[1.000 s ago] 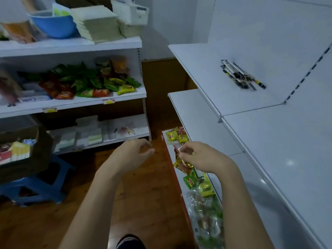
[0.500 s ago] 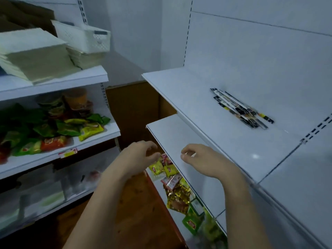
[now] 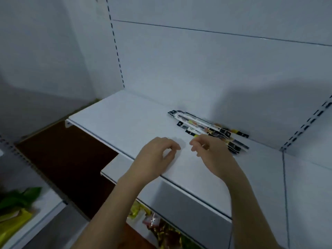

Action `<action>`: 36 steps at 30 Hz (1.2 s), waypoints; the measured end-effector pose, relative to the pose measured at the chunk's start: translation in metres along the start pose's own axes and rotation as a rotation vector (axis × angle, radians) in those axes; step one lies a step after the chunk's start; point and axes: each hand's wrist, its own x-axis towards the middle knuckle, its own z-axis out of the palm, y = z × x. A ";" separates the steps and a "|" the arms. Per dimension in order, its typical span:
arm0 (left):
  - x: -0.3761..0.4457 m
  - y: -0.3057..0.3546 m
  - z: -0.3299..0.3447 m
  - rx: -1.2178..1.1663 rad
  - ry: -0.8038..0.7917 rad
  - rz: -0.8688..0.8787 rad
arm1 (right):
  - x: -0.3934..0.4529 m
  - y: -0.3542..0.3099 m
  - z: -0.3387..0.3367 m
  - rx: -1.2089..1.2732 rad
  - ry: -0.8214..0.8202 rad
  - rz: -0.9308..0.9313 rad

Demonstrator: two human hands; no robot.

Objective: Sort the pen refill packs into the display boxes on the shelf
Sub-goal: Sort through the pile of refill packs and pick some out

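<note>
Our left hand [image 3: 156,155] and right hand [image 3: 212,153] hover over the shelf [image 3: 125,121] with fingers loosely curled and holding nothing; the right one is just beside the packs [image 3: 206,127], at about 7 o'clock from them, and the left is further off at 8 o'clock. The packs lie in one loose pile against the back panel, and we see no display boxes in view. So we judge that the sorting is not yet begun: every pack is to be picked up and placed.
</note>
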 end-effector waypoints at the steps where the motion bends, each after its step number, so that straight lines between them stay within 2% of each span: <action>1: 0.014 -0.007 0.004 0.013 0.020 0.059 | 0.006 0.004 0.000 0.036 0.066 0.010; 5: 0.071 -0.023 0.020 -0.002 0.080 0.229 | 0.012 0.023 0.005 0.168 0.285 0.073; 9: 0.129 -0.031 0.039 0.065 0.017 0.439 | 0.014 0.029 0.011 0.164 0.363 0.106; 12: 0.157 -0.044 0.054 0.109 -0.046 0.534 | 0.015 0.031 0.012 0.120 0.434 0.104; 15: 0.158 -0.052 0.056 0.010 0.016 0.607 | 0.013 0.034 0.015 0.185 0.503 0.152; 18: 0.154 -0.049 0.047 -0.112 0.217 0.481 | 0.014 0.034 0.015 0.214 0.558 0.132; 19: 0.153 -0.049 0.045 -0.123 0.232 0.433 | 0.015 0.035 0.015 0.213 0.573 0.133; 24: 0.155 -0.062 0.059 0.079 0.005 0.436 | 0.016 0.041 0.019 0.273 0.658 0.201; 26: 0.158 -0.064 0.062 0.092 -0.046 0.419 | 0.019 0.042 0.019 0.284 0.677 0.221; 31: 0.156 -0.065 0.062 0.125 0.009 0.455 | 0.019 0.039 0.020 0.251 0.692 0.210; 36: 0.155 -0.062 0.043 -0.009 0.166 0.397 | 0.013 0.040 0.023 0.145 0.757 0.173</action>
